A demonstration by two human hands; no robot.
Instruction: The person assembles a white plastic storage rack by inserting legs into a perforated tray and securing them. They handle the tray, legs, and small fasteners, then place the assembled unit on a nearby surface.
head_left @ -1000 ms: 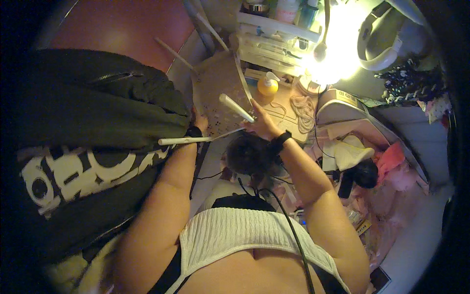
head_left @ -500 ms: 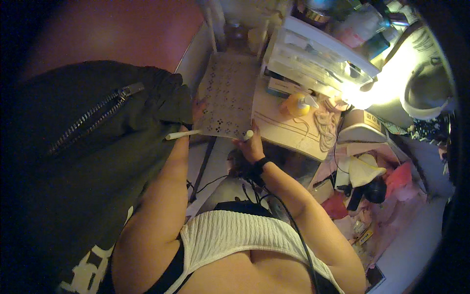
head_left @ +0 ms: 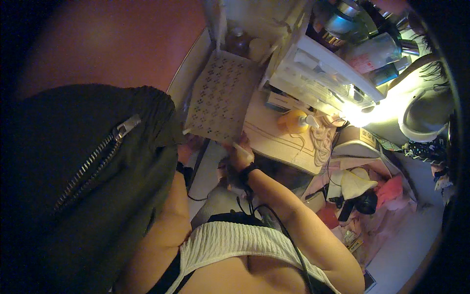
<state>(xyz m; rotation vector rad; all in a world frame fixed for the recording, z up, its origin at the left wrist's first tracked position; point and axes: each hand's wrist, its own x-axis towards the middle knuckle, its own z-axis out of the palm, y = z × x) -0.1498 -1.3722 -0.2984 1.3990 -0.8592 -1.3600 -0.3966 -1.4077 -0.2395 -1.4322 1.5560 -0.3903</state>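
Note:
A pale shelf panel (head_left: 220, 88), punched with rows of small flower-like holes, stretches away in front of me between white posts. My right hand (head_left: 241, 154) is closed at its near right corner, beside the pale end of a post (head_left: 241, 145). At the near left corner, my left hand (head_left: 186, 149) is close under the panel edge, dim and partly covered by a dark garment (head_left: 98, 176) with a metal zipper. Its fingers do not show clearly.
To the right, a clear drawer unit (head_left: 318, 73) carries several bottles, near a bright lamp (head_left: 357, 115). An orange pump bottle (head_left: 293, 121) and coiled cord (head_left: 320, 147) sit on a light board (head_left: 274, 132). Cloths and a black device (head_left: 364, 202) lie further right.
The panel's near end has swung slightly left and down in view. Both hands have come lower, and the left hand has slipped partly behind the garment. The view has shifted a little.

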